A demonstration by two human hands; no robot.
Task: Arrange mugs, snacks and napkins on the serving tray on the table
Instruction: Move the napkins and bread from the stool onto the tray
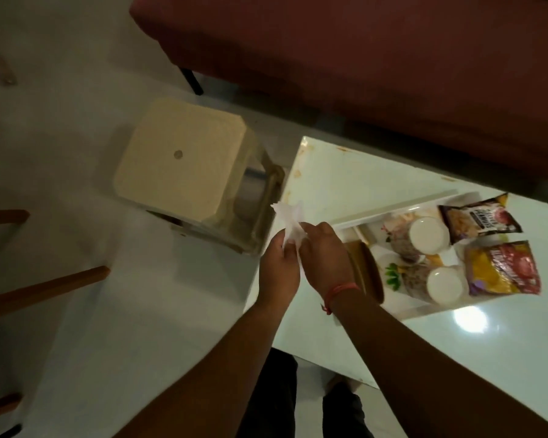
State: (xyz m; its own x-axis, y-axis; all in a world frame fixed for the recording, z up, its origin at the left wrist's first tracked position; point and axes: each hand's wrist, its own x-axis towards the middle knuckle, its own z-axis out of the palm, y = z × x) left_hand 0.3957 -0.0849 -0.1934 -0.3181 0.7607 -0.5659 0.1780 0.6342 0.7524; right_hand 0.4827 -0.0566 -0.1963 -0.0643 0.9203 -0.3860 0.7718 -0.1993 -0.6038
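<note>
A white serving tray (402, 207) lies on the glossy white table (345, 172). On it stand two patterned mugs, one nearer the far side (424, 237) and one closer to me (440, 284). To their right lie a dark snack packet (481, 221) and a yellow-red snack packet (503, 268). Just left of the tray, over the table's left edge, my left hand (277, 270) and my right hand (325, 256) pinch a crumpled white napkin (288, 218) between them. A brown round object (366, 270) at the tray's left end is partly hidden by my right hand.
A cream plastic stool (184, 162) stands on the floor left of the table. A dark red sofa (361, 58) runs along the far side. Wooden furniture legs (45, 286) reach in from the left edge. My legs (272, 406) are below the table's near corner.
</note>
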